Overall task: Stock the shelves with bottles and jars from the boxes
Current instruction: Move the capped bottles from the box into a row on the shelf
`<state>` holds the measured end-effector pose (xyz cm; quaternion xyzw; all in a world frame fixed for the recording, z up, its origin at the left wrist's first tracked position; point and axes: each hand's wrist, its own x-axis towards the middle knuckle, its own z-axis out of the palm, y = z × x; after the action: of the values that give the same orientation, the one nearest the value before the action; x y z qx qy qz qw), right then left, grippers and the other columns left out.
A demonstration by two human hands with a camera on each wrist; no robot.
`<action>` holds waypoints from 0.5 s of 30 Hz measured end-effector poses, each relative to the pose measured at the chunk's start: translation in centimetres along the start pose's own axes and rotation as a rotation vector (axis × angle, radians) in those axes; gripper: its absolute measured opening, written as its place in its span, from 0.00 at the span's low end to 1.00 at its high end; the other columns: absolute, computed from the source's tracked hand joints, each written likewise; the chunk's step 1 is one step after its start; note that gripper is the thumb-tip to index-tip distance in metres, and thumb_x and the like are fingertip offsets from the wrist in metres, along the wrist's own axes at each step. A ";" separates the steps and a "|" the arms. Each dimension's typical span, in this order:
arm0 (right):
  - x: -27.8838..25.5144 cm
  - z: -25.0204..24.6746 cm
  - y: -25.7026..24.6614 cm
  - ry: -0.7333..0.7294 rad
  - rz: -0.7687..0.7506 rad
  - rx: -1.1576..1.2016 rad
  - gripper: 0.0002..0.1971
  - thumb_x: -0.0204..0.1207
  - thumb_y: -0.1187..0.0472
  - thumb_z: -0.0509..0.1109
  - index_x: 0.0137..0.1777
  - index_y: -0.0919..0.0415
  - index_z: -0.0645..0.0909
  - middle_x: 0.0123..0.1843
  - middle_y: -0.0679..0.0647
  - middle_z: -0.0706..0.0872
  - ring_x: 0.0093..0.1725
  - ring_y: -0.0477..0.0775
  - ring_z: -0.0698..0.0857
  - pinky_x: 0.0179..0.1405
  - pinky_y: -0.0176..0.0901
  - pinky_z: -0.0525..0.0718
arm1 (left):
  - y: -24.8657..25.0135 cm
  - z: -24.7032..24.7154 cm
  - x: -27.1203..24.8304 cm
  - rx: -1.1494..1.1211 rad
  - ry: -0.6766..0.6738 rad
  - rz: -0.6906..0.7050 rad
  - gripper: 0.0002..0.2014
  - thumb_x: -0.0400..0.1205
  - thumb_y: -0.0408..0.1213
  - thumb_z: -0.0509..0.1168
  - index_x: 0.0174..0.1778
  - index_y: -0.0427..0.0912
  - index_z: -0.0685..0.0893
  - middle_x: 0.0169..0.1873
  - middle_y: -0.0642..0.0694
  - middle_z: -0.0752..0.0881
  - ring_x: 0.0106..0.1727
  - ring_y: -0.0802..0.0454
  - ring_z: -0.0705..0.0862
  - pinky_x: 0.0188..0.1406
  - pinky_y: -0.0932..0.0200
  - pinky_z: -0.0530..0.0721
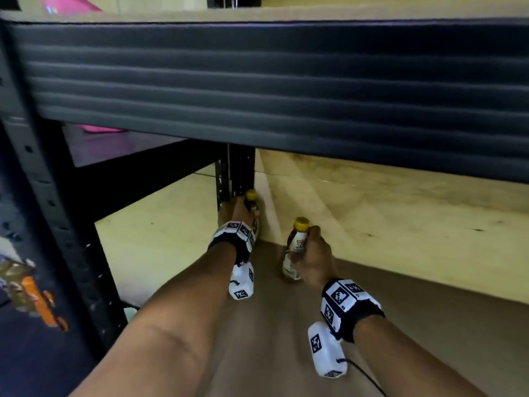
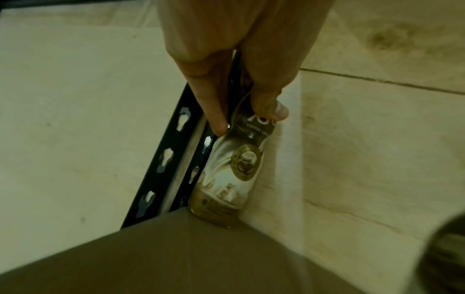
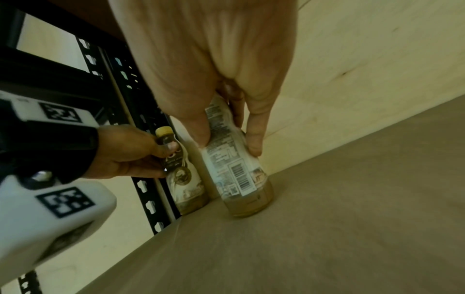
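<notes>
Two small coffee bottles with yellow caps stand on the brown lower shelf board point(image 1: 286, 325). My left hand point(image 1: 239, 210) grips the far bottle point(image 1: 251, 199) by its neck, deep in the back left corner against the black post; this bottle point(image 2: 231, 169) has its base on the board. My right hand point(image 1: 313, 253) holds the nearer bottle point(image 1: 294, 247) around its body, thumb on one side and fingers on the other. In the right wrist view that nearer bottle point(image 3: 236, 171) stands upright just right of the corner bottle point(image 3: 182, 179), barcode label facing the camera.
The dark ribbed beam of the upper shelf point(image 1: 272, 81) hangs right above my arms. A black perforated upright point(image 1: 240, 170) marks the back corner, another point(image 1: 57, 224) the front left. Pale wooden wall point(image 1: 400, 213) runs behind. Orange packaging point(image 1: 37, 299) lies at the far left.
</notes>
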<state>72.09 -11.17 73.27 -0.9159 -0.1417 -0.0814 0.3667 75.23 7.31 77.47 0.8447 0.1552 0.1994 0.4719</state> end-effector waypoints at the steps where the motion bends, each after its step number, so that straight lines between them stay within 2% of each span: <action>1: 0.7 0.2 -0.3 0.005 -0.003 0.000 0.22 0.74 0.60 0.74 0.61 0.60 0.65 0.60 0.61 0.83 0.57 0.64 0.84 0.51 0.54 0.84 | -0.5 0.2 0.9 -0.008 -0.009 0.001 0.29 0.84 0.28 0.63 0.80 0.37 0.62 0.76 0.37 0.72 0.70 0.45 0.77 0.30 0.83 0.61; 3: 2.0 1.0 -1.0 0.017 -0.005 0.020 0.23 0.74 0.61 0.73 0.64 0.63 0.66 0.60 0.63 0.82 0.56 0.63 0.83 0.53 0.57 0.84 | -0.8 0.5 1.0 -0.002 -0.042 0.035 0.28 0.84 0.27 0.63 0.80 0.37 0.63 0.70 0.36 0.76 0.51 0.58 0.79 0.30 0.81 0.70; 4: 2.7 1.4 -1.3 0.028 -0.005 0.029 0.24 0.75 0.61 0.73 0.66 0.65 0.67 0.61 0.65 0.81 0.57 0.63 0.82 0.55 0.58 0.83 | -1.2 0.6 1.1 0.069 -0.024 0.058 0.24 0.84 0.27 0.63 0.76 0.36 0.69 0.62 0.38 0.81 0.41 0.63 0.77 0.29 0.79 0.74; 5: 3.5 1.9 -1.7 0.036 -0.007 0.026 0.26 0.75 0.61 0.73 0.68 0.67 0.68 0.62 0.66 0.80 0.59 0.65 0.82 0.58 0.57 0.82 | -1.8 0.7 1.2 0.112 0.023 0.098 0.15 0.84 0.29 0.63 0.68 0.35 0.77 0.51 0.41 0.84 0.33 0.65 0.78 0.26 0.75 0.76; 6: 4.2 2.3 -2.2 0.035 -0.016 0.021 0.27 0.75 0.61 0.74 0.71 0.69 0.68 0.64 0.68 0.80 0.61 0.67 0.81 0.60 0.56 0.81 | -1.8 0.7 1.1 0.043 0.082 0.066 0.08 0.84 0.32 0.62 0.55 0.34 0.82 0.41 0.44 0.86 0.26 0.65 0.80 0.24 0.73 0.76; 7: 4.9 2.7 -2.6 0.026 -0.026 0.026 0.28 0.76 0.61 0.73 0.72 0.70 0.68 0.65 0.68 0.79 0.63 0.69 0.80 0.61 0.56 0.80 | -1.6 0.8 0.8 -0.031 0.132 0.021 0.07 0.84 0.36 0.62 0.47 0.40 0.84 0.36 0.45 0.86 0.22 0.63 0.82 0.22 0.66 0.78; 8: 5.7 3.1 -3.1 0.021 -0.028 0.037 0.27 0.77 0.61 0.72 0.72 0.70 0.67 0.66 0.69 0.79 0.63 0.70 0.80 0.60 0.57 0.79 | -1.6 0.9 1.0 -0.080 0.136 -0.034 0.08 0.83 0.38 0.62 0.43 0.41 0.84 0.34 0.45 0.86 0.21 0.62 0.83 0.22 0.65 0.78; 9: 6.3 3.4 -3.6 0.016 -0.027 0.045 0.26 0.79 0.61 0.70 0.72 0.70 0.66 0.66 0.70 0.78 0.63 0.72 0.80 0.57 0.57 0.79 | -1.3 0.6 0.6 -0.093 0.135 -0.046 0.09 0.83 0.38 0.62 0.44 0.39 0.85 0.35 0.44 0.87 0.25 0.61 0.85 0.23 0.67 0.77; 10: 6.9 3.7 -4.2 0.008 -0.017 0.045 0.25 0.79 0.62 0.69 0.71 0.69 0.65 0.65 0.71 0.78 0.61 0.74 0.80 0.53 0.57 0.78 | -1.2 0.4 0.5 -0.109 0.121 -0.048 0.09 0.83 0.38 0.63 0.49 0.37 0.85 0.39 0.43 0.87 0.35 0.57 0.88 0.26 0.69 0.74; 11: 7.5 4.1 -4.5 -0.004 -0.002 0.039 0.25 0.78 0.63 0.69 0.71 0.68 0.64 0.65 0.71 0.78 0.60 0.75 0.80 0.50 0.57 0.78 | -1.0 -0.2 0.0 -0.047 0.104 -0.001 0.08 0.84 0.39 0.63 0.52 0.39 0.85 0.42 0.46 0.86 0.45 0.53 0.87 0.29 0.72 0.71; 12: 7.9 4.5 -4.8 -0.013 0.011 0.028 0.27 0.77 0.64 0.70 0.72 0.68 0.63 0.65 0.70 0.77 0.60 0.76 0.80 0.50 0.58 0.78 | -1.3 -0.3 0.1 -0.009 0.103 0.017 0.05 0.84 0.41 0.64 0.50 0.46 0.83 0.39 0.53 0.84 0.48 0.50 0.84 0.30 0.73 0.67; 13: 8.3 4.8 -5.0 -0.022 0.014 0.013 0.29 0.76 0.64 0.71 0.72 0.67 0.62 0.65 0.70 0.77 0.61 0.75 0.80 0.51 0.58 0.78 | -1.3 -0.6 0.0 0.022 0.125 0.041 0.02 0.83 0.42 0.64 0.47 0.53 0.82 0.34 0.59 0.79 0.45 0.52 0.79 0.30 0.76 0.66; 14: 8.4 5.0 -5.2 -0.026 0.017 0.003 0.30 0.75 0.64 0.72 0.73 0.67 0.61 0.66 0.70 0.77 0.62 0.75 0.80 0.52 0.59 0.78 | -1.6 -0.8 0.2 0.046 0.129 0.041 0.02 0.83 0.44 0.65 0.47 0.55 0.83 0.31 0.61 0.75 0.42 0.54 0.76 0.32 0.76 0.67; 15: 8.6 5.2 -5.2 -0.028 0.025 0.002 0.31 0.75 0.64 0.72 0.73 0.67 0.61 0.66 0.69 0.76 0.62 0.75 0.80 0.53 0.59 0.79 | -1.5 -1.0 0.0 0.062 0.141 0.059 0.03 0.82 0.44 0.65 0.48 0.54 0.84 0.31 0.60 0.74 0.42 0.54 0.74 0.39 0.73 0.70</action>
<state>78.77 -2.30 75.08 -0.9183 -0.1356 -0.0639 0.3665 74.68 8.80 76.64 0.8470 0.1691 0.2673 0.4274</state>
